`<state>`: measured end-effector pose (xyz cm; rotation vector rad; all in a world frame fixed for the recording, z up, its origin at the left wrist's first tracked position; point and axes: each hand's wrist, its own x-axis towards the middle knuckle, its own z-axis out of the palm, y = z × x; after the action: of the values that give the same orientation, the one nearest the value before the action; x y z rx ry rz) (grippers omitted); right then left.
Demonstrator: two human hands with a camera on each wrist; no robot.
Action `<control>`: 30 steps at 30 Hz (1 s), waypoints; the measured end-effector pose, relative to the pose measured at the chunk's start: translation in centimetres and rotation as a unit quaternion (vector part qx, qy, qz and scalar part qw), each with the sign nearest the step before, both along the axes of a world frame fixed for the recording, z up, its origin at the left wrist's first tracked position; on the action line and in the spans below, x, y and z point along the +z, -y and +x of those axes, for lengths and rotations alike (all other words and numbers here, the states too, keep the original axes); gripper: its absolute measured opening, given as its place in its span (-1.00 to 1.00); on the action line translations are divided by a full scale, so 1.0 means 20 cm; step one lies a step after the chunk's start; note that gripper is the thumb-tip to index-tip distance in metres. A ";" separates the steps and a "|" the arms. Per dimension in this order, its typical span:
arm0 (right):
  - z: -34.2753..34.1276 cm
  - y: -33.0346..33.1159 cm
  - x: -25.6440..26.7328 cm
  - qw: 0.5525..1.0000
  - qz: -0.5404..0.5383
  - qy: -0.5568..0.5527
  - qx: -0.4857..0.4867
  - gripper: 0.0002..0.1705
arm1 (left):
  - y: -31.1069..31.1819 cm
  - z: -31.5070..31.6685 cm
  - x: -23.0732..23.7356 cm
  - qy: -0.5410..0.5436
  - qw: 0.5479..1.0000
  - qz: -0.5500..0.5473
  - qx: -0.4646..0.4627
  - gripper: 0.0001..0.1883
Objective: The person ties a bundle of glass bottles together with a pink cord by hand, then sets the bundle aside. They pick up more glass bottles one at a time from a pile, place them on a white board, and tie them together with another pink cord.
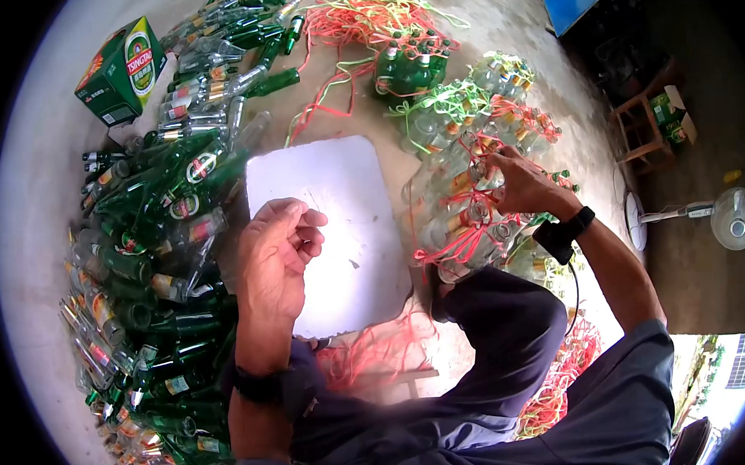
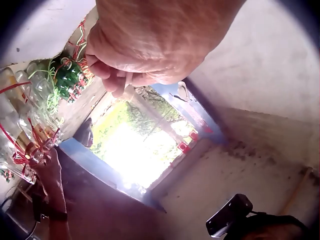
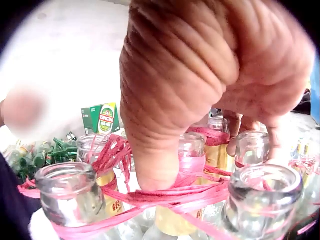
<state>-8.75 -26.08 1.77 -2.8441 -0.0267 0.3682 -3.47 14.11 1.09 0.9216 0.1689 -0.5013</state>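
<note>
A bundle of clear glass bottles [image 1: 460,219], bound round the necks with red plastic twine [image 3: 195,195], stands to the right of a white board [image 1: 343,162]. My right hand [image 1: 530,182] grips this bundle from above. In the right wrist view its thumb [image 3: 155,160] presses down on the twine among the bottle necks, and its fingers reach behind the far necks. Over the board is my left hand [image 1: 280,246], raised, its fingers loosely bent with nothing visible between them. The left wrist view shows mostly the back of that hand [image 2: 155,40].
Green and clear bottles [image 1: 177,201] lie heaped along the left side beside a green Tsingtao box [image 1: 124,73]. Loose red and green twine [image 1: 370,18] piles up at the back, near tied green bottles [image 1: 414,70]. A fan [image 1: 734,218] stands at the right.
</note>
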 end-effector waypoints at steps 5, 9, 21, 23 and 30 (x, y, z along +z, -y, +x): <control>-0.01 0.07 -0.01 1.000 -0.001 -0.002 0.006 -0.30 | 0.02 -0.01 0.02 0.007 1.000 0.004 -0.021 -0.90; 0.00 0.09 -0.01 0.999 -0.010 -0.027 -0.014 -0.28 | 0.05 -0.03 0.04 0.010 1.000 0.012 -0.026 -0.90; 0.09 0.17 -0.39 0.998 -0.054 0.004 0.021 -0.35 | 0.10 -0.08 0.04 0.019 0.998 0.042 -0.050 -0.89; 0.13 0.21 -0.47 0.999 -0.045 0.007 0.026 -0.35 | 0.11 -0.08 0.04 0.016 0.998 0.042 -0.050 -0.88; 0.20 0.21 -0.75 0.999 -0.019 0.022 0.025 -0.33 | 0.15 -0.06 0.03 -0.008 0.997 0.073 -0.023 -0.89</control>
<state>-4.81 -30.27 -13.15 -2.8931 -0.1007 0.3185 -4.60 11.19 1.68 1.0669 0.2016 -0.5435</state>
